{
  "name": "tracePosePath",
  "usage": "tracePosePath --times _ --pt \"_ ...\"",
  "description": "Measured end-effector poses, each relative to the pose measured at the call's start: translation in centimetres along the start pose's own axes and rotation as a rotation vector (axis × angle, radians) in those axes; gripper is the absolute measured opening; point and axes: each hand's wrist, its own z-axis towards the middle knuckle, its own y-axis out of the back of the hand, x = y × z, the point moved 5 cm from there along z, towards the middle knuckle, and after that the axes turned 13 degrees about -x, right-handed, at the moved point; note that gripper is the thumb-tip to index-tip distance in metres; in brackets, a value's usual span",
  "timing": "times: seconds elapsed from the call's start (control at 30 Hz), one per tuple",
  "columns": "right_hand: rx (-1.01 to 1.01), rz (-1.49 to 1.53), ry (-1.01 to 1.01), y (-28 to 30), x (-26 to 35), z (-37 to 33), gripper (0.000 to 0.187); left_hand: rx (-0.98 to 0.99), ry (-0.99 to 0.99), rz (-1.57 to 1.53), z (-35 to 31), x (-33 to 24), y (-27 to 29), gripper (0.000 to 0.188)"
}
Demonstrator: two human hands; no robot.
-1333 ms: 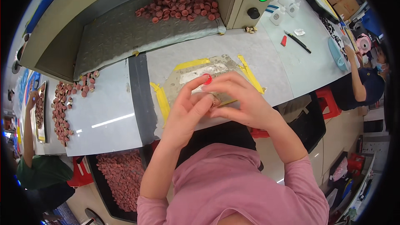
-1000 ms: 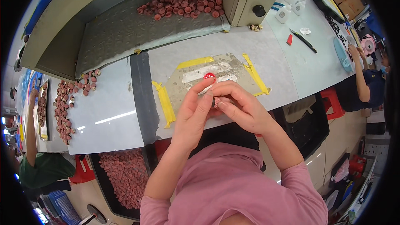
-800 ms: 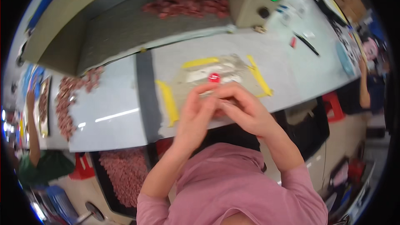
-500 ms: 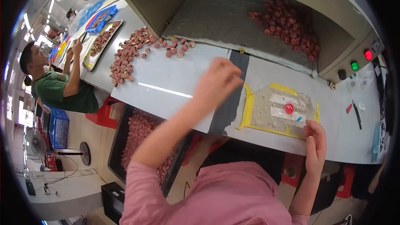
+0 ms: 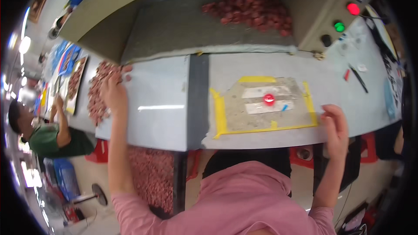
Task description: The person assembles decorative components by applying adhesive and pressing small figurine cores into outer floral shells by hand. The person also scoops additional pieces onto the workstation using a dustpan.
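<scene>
My left hand (image 5: pixel 114 93) reaches over a pile of small, round, dull-red pieces (image 5: pixel 96 100) at the left of the table. Its fingertips are at the pieces, blurred and partly hidden, so whether they grip one does not show. A glossy red round piece (image 5: pixel 269 99) sits on two whitish strips (image 5: pixel 257 107) in the middle of a grey, stained board (image 5: pixel 237 117) edged with yellow tape. By the board's right front corner, my right hand (image 5: pixel 336 130) hangs at the table edge, fingers loosely curled, thumb apart, holding nothing.
Behind the table, an open-fronted cabinet (image 5: pixel 161 28) holds a heap of red pieces (image 5: pixel 250 6); red and green lamps sit on its right side. A black pen (image 5: pixel 359 79) lies at right. A bin of reddish pieces (image 5: pixel 152 176) stands below the table. A person in green (image 5: pixel 52 139) works at far left.
My left hand has moved left from above the dark strip to the pile of round pieces. My right hand stays by the board's corner. The whole view has turned.
</scene>
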Motion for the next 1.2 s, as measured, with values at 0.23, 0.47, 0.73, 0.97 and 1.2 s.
tracePosePath --times 0.23,0.47,0.73,0.97,1.2 --pt "-0.089 -0.138 0.033 3.4 -2.9 0.4 0.021 0.185 0.075 -0.024 0.3 -1.5 -4.3 0.019" --pt "-0.159 -0.149 0.015 3.2 -3.0 0.6 0.016 -0.016 0.036 0.117 0.3 0.1 -3.5 0.019" --pt "-0.167 -0.041 -0.024 4.2 -1.9 0.6 0.013 0.347 0.028 -0.578 5.9 -22.9 -9.1 0.022" --pt "-0.033 -0.164 0.095 5.4 -2.2 5.9 0.020 0.287 -0.044 -0.828 6.4 -30.8 -16.8 0.021" --pt "-0.107 -0.430 0.437 4.4 -1.5 13.2 0.021 0.366 -0.003 -0.854 5.7 -31.7 -11.8 0.026"
